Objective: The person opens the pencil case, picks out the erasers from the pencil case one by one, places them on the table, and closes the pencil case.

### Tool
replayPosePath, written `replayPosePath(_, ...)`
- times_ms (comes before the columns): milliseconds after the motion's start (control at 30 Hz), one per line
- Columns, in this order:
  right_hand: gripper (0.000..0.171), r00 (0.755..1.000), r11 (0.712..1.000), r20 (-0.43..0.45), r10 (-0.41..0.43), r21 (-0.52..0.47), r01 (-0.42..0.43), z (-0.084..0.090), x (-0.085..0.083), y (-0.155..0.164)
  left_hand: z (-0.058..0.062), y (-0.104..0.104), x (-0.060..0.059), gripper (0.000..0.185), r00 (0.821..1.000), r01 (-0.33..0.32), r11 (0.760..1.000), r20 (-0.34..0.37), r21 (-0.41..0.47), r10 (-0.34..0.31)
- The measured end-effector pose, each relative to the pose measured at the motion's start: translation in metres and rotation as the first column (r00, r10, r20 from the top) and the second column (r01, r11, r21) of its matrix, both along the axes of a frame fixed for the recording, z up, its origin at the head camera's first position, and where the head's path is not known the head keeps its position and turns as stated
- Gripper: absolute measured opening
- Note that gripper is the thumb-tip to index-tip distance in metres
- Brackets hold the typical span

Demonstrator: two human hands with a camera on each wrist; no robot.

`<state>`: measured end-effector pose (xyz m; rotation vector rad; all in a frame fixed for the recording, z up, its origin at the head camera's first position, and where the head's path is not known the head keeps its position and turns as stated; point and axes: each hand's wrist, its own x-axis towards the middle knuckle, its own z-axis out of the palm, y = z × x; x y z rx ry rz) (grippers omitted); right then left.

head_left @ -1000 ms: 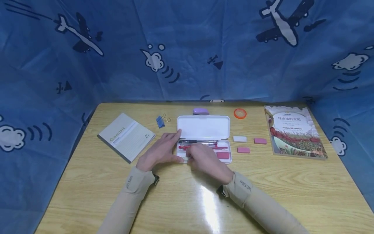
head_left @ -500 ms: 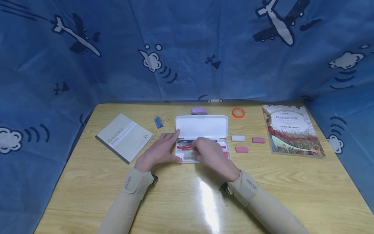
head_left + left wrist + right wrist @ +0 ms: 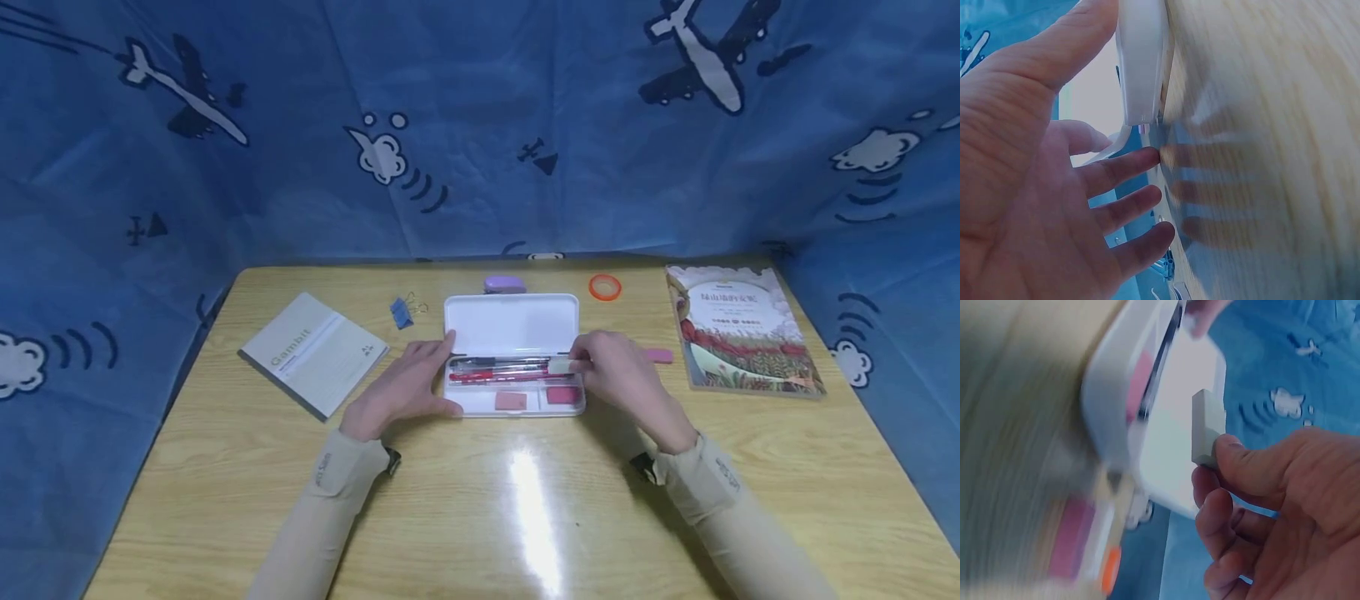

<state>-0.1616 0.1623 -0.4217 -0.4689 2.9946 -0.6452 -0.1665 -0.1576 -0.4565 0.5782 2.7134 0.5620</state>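
Head view, step: the right hand [image 3: 622,375] pinches a white eraser [image 3: 559,365] over the right end of the open pencil case [image 3: 513,323]; I judge this the placing step, and the next move calls for lowering the eraser into a free spot beside the two pink erasers [image 3: 511,401] near the front wall.

Head view, left hand: the left hand [image 3: 408,387] lies flat, fingers straight, against the case's left end, steadying it and gripping nothing.

Head view, surroundings: a notebook [image 3: 313,353] lies beyond the left hand; a pink eraser [image 3: 661,356] and a book [image 3: 738,328] lie beyond the right hand.

Left wrist view: open palm, fingertips [image 3: 1147,157] on the table [image 3: 1260,125], thumb along the case's white edge [image 3: 1141,56].

Right wrist view: thumb and forefinger hold the eraser [image 3: 1207,428] by one end, above the case [image 3: 1116,406]; the picture is blurred, so probably it is not yet touching.
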Motion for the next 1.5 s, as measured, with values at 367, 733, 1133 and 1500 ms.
replayPosePath(367,0.006,0.995,0.994,0.037,-0.097,0.060,0.095,0.002,-0.002,0.078,0.003,-0.001,0.001,0.122,1.000,-0.006,1.000,0.009,0.001,0.006)
replayPosePath(733,0.006,0.988,0.988,0.104,-0.117,0.113,0.105,-0.011,0.003,0.121,0.002,0.001,0.001,0.120,1.000,-0.003,1.000,0.018,0.004,0.003)
replayPosePath(1133,0.008,0.988,0.983,0.071,-0.137,0.135,0.126,-0.022,0.002,0.122,0.002,0.001,0.001,0.121,1.000,-0.007,1.000,0.007,0.004,0.007)
replayPosePath(1500,0.027,0.989,0.975,-0.057,-0.137,0.171,0.145,-0.025,0.004,0.113,0.001,0.000,0.000,0.120,1.000,-0.004,1.000,0.004,-0.010,0.004)
